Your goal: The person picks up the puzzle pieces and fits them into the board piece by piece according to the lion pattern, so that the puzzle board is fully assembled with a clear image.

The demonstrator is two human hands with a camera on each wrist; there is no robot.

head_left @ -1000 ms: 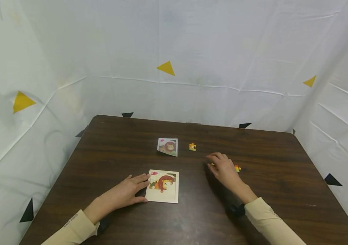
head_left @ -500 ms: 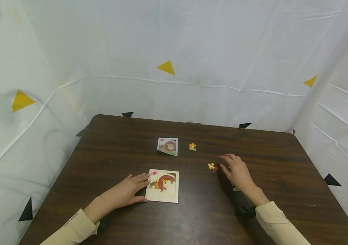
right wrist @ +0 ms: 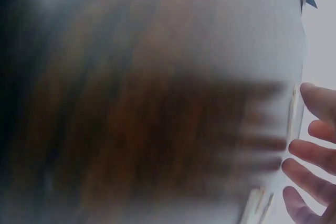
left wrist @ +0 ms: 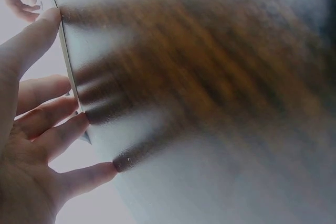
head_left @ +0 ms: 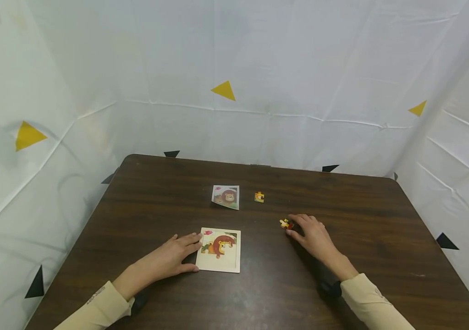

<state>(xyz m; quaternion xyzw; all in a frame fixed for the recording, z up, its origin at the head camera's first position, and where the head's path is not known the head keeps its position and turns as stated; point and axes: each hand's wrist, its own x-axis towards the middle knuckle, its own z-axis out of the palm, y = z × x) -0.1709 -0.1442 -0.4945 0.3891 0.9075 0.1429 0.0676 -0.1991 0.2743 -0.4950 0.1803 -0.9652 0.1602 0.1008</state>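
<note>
My left hand (head_left: pixel 172 257), fingers extended and gripping nothing, rests at the left edge of the puzzle board (head_left: pixel 223 264). My right hand (head_left: pixel 312 236), fingers relaxed and apart, meets the piece cluster (head_left: pixel 285 224) at right; no grip shows. I judge it best to brace lightly and slide pieces flat. Count: one board, one picture card (head_left: pixel 226 196), one far piece (head_left: pixel 259 197); cluster uncountable.

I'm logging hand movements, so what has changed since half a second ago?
The right hand has moved left, bringing its fingers to the loose pieces; whether it grips one is unclear. The piece that peeked out beneath it no longer shows. The left hand, board, card and far piece stayed put.
</note>
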